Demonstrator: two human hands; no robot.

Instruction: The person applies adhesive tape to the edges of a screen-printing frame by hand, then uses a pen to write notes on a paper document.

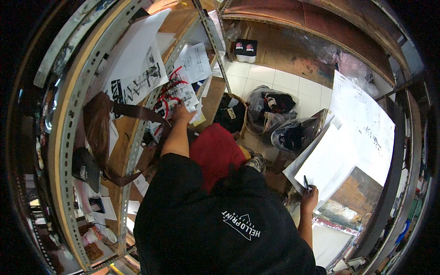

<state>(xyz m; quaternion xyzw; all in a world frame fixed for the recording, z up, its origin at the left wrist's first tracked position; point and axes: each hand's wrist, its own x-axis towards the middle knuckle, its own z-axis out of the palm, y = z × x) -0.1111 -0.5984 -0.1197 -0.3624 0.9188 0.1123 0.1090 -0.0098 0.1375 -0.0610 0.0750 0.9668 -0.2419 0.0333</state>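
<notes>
On the left, my left hand (184, 114) reaches into a shelf, at a heap of printed sheets (187, 94) with black and red designs. Its fingers are mostly hidden there, and whether they grip a sheet is unclear. To the right, my right hand (310, 195) is closed around a black pen (305, 181), which points up and away from me. That hand rests by the near edge of large white sheets (337, 160). More white sheets (362, 123) with black marks lie beyond, on a stained board (353, 199).
A brown strap bag (97, 120) and dark cap (85, 167) hang on the left metal-framed shelf. Plastic bags of dark cloth (277, 103) stand on the tiled floor. Dark red cloth (215, 153) lies between my arms. Black printed cloth (245, 47) sits at the back.
</notes>
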